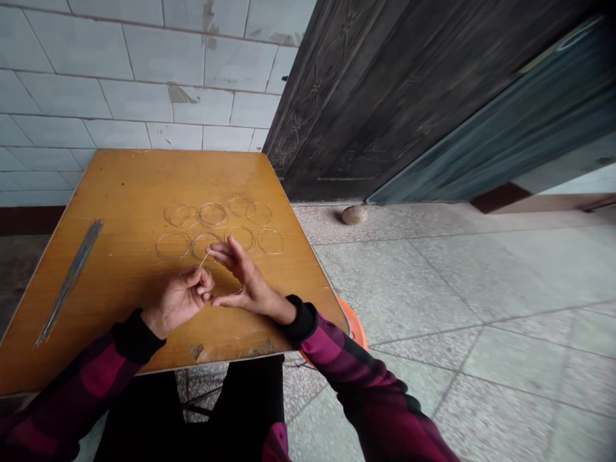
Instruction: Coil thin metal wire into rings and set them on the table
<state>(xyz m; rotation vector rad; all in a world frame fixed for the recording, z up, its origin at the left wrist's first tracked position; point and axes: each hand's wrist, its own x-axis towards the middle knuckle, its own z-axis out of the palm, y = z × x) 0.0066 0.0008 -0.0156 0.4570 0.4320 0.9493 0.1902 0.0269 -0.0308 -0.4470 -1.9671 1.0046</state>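
Silvery thin wire (205,259), one length: pinched between thumb and fingers of my left hand (180,300), its free part rising in a slight curve toward my right fingertips, above the near half of the table; whether it touches them I cannot tell. My right hand (251,282): wide, thumb well apart from the fingers, palm turned toward the left hand. Sleeves (346,359), two, checked magenta and black, with black ribbed cuffs, on my forearms.

Wire rings (213,226), laid flat just beyond my hands in two rough rows; some single-looking, some of several turns, a few overlapping, one partly hidden behind my right fingers. Straight wires (70,282), one narrow bundle, grey, lying slantwise near the left edge, well apart from the rings. Wooden table (144,183), orange-brown, carrying all of these; front edge chipped and worn.

Black trousers (250,401), my own, below that front edge. Orange round-edged object (355,324), mostly hidden under the table's right side. Floor tiles (510,359), pale and speckled. Rounded stone-like object (355,215), one, on the floor near a dark panelled door (332,122). Teal curtain (500,128), right of the door. White wall tiles (163,54), behind the table, some stained.
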